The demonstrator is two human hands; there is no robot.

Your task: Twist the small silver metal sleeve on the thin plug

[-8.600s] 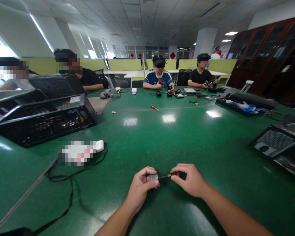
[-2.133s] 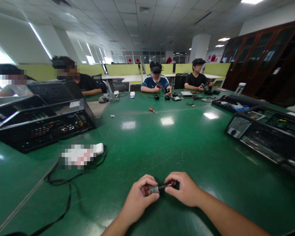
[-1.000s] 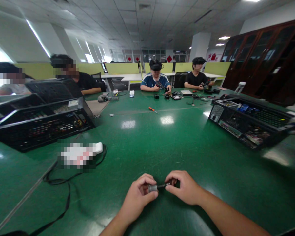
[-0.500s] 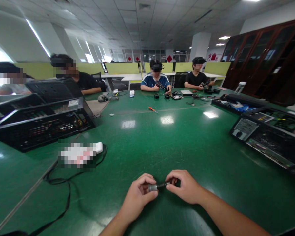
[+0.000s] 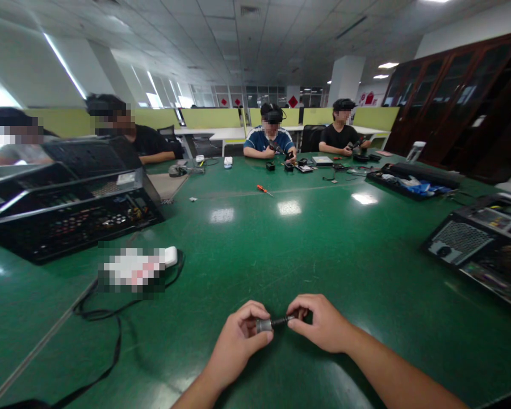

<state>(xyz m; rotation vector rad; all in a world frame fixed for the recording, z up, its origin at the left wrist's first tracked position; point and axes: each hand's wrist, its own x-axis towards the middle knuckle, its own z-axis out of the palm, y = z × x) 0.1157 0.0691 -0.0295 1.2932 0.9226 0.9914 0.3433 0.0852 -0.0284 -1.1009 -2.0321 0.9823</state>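
Low in the middle of the head view, a small cylindrical part [image 5: 264, 325] with a grey wide end and a thin black shaft lies level between my hands, just above the green table [image 5: 247, 255]. My left hand [image 5: 237, 341] has its fingers and thumb closed round the grey end. The thumb and index finger of my right hand [image 5: 317, 322] pinch the tip at the other end of the shaft. My other right fingers are curled behind and partly hidden.
An open black computer case [image 5: 76, 221] stands at the left, another [image 5: 481, 244] at the right. A white device [image 5: 170, 257] with a black cable lies front left. An orange screwdriver [image 5: 262, 189] lies farther back. Several people sit around the table.
The computer case at the right has shifted to the right and turned slightly. My hands and the part between them look unchanged.
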